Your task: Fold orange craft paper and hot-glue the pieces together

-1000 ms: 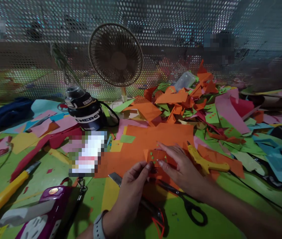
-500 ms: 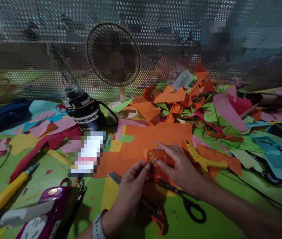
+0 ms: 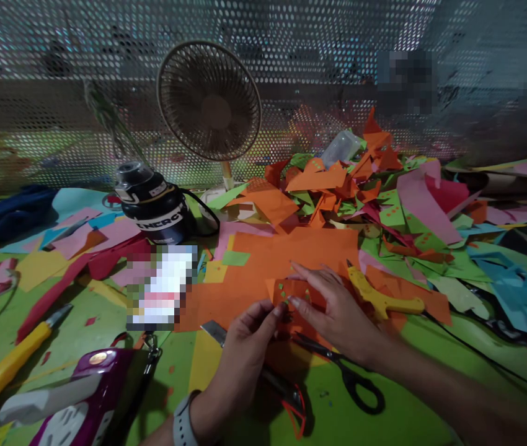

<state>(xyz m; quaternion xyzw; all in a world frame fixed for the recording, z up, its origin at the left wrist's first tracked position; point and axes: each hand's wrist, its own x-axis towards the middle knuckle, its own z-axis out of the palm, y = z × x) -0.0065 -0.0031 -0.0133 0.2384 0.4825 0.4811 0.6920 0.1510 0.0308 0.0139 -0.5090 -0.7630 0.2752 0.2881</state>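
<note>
A small orange paper piece [image 3: 295, 287] with tiny green bits on it lies between my hands, above larger orange sheets [image 3: 263, 260]. The thumb and index finger of my left hand [image 3: 249, 347] pinch together at its lower left edge. My right hand [image 3: 335, 316] is over its right side, fingers stretched out and apart, thumb on the surface. Just below are black-handled scissors [image 3: 338, 359]. A cutter with a flat metal blade [image 3: 214, 332] lies partly hidden under my left hand. A yellow glue gun [image 3: 379, 298] rests right of my right hand.
Paper scraps [image 3: 323, 186] pile up at the back right. A fan [image 3: 210, 102] stands before a perforated metal screen [image 3: 310, 37]. At left are a dark bottle [image 3: 154, 207], a lit phone [image 3: 165, 286], a purple case [image 3: 89, 396] and a yellow-handled tool [image 3: 12, 365].
The whole view has shifted very slightly. Both hands and the orange paper piece keep nearly the same pose.
</note>
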